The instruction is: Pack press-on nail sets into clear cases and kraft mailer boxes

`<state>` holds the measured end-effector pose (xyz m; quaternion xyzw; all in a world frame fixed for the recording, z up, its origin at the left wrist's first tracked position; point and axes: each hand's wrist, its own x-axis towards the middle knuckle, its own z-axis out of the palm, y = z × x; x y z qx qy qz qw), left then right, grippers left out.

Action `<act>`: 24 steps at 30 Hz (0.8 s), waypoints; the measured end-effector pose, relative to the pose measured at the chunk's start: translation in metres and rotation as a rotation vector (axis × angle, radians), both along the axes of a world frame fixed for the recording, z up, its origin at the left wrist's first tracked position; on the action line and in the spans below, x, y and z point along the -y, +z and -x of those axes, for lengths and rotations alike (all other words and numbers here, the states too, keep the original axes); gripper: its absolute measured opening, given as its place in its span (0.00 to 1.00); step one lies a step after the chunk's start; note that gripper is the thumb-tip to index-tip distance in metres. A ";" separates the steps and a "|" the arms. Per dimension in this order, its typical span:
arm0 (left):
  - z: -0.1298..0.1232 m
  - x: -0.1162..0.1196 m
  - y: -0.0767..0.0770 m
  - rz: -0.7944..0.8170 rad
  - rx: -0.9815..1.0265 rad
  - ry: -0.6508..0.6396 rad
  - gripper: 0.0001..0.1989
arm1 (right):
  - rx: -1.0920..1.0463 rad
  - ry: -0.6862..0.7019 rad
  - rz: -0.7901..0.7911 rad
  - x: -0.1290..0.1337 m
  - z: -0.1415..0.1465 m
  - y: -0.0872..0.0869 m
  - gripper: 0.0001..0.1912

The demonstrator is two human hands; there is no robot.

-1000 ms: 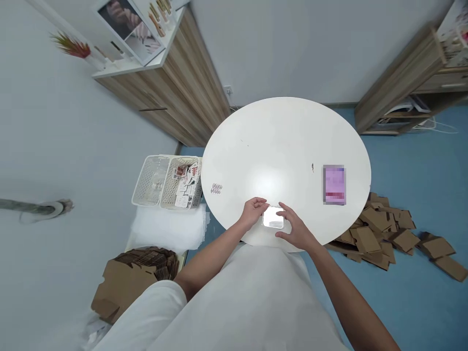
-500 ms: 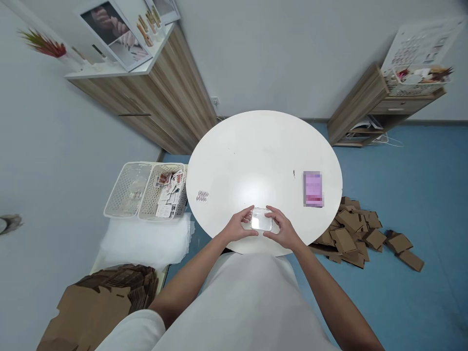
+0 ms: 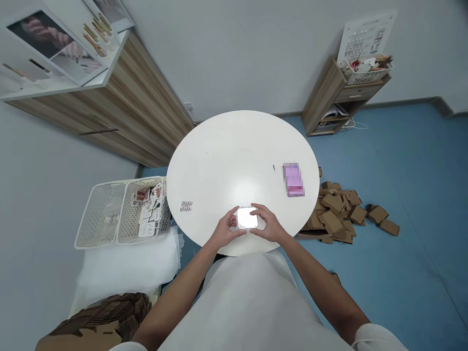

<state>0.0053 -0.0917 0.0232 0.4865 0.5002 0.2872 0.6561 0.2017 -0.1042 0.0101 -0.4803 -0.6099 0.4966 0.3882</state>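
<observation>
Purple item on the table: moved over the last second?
No. The purple item keeps its place near the right edge of the white table; the whole view shifted, table included.

Clear case [image 3: 247, 218], white table [image 3: 237, 146], blue floor [image 3: 405, 170], brown woodgrain-striped cabinet [image 3: 142, 102]

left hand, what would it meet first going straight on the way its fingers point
The clear case, right at the fingers of the left hand; exact contact is hard to judge. Beyond it, probably the right hand.
</observation>
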 end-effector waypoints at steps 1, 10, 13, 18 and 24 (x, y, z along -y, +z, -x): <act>0.000 0.000 0.000 -0.003 0.002 -0.007 0.41 | -0.004 -0.007 -0.002 0.000 -0.001 0.000 0.25; -0.005 -0.002 0.002 0.005 0.040 -0.015 0.40 | -0.057 -0.017 0.024 -0.004 -0.007 0.002 0.25; -0.005 -0.001 0.000 0.007 0.039 -0.013 0.40 | -0.081 -0.021 0.042 -0.004 -0.007 0.000 0.24; -0.004 0.000 -0.004 -0.008 0.060 -0.049 0.40 | -0.180 -0.013 0.064 -0.007 -0.006 0.000 0.24; -0.002 -0.003 0.000 0.061 0.142 -0.094 0.37 | -0.264 -0.014 0.190 -0.020 -0.008 0.002 0.21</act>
